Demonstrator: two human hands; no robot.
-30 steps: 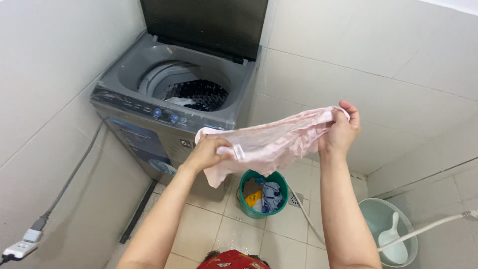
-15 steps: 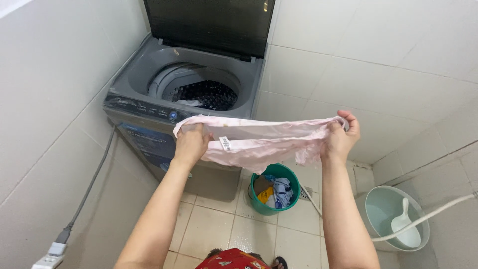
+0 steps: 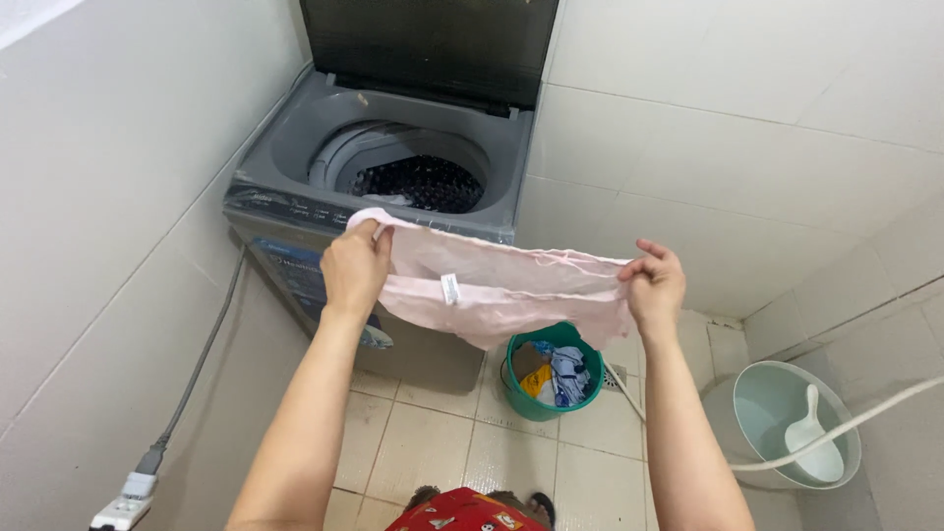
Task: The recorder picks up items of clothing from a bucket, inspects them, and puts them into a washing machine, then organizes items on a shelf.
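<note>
Power strip (image 3: 123,500), white, on a grey cable at the floor's left edge; washing machine (image 3: 383,187), grey, top-loading, lid up, perforated drum showing a few dark and pale items, so loading looks begun but unfinished. Left hand (image 3: 352,267) closed on one end and right hand (image 3: 652,287) pinching the other end of a pink garment (image 3: 492,290), thin, soft, crinkled, stretched flat in the air before the machine's front edge, not yet in the drum. Green bucket (image 3: 553,372), round plastic, on the tiled floor (image 3: 423,442) below, holding more mixed clothes; pale basin (image 3: 795,425) with a white scoop (image 3: 811,442) toward the floor's right edge.

Both arms outstretched, left hand (image 3: 354,267) and right hand (image 3: 652,289) (fingers pinched).
</note>
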